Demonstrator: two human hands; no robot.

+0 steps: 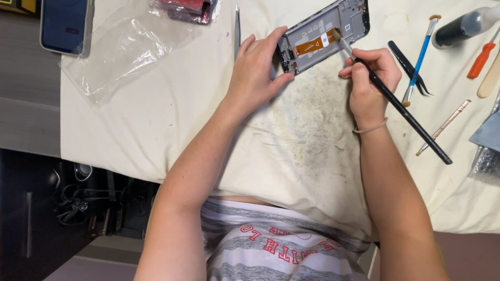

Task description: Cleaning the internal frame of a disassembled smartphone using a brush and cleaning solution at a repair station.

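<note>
Right hand (369, 78) was clenched round a long black brush (396, 101), pen-style, bristle tip resting on the orange flex strip (314, 45) inside the opened phone frame (323, 32). Left hand (255, 70) gripped the frame's near-left corner, thumb on the lower edge and fingers along the side; the corner itself was hidden under the fingers.

The frame lay tilted on the stained cream cloth (172, 119), its top end cut off by the picture edge. Right of the frame: black tweezers (411, 67), then a blue-handled brush (419, 57), partly crossing the tweezers. Further right of the frame were a dark bottle (461, 26), an orange-handled screwdriver (482, 58) and a pale spudger (489, 78), all cut off at the edge. A thin pinkish-gold rod (445, 125) lay below those, near the black brush's tail.

Just left of the frame a thin metal blade (237, 28) lay on the cloth, lower end hidden behind the left hand. Well left of the frame was a clear plastic bag (120, 49); a dark phone (65, 23) lay past it, off the cloth. A red-and-black item (190, 9) in plastic, up-left of the frame, was too cropped to identify.
</note>
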